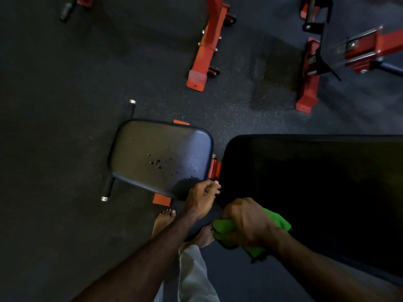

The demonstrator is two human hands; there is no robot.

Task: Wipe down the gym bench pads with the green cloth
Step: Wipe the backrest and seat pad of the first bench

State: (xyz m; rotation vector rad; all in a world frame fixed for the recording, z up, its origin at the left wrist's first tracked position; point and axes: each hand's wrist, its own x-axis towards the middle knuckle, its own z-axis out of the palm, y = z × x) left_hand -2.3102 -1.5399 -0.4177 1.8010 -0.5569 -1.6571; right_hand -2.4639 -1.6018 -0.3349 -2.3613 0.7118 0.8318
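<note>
The right hand is gripping the green cloth, bunched at the near corner of the back pad. The left hand, fingers loosely curled, is holding nothing beside the speckled seat pad. Soft and light, the cloth is probably best handled wadded in the palm.
</note>
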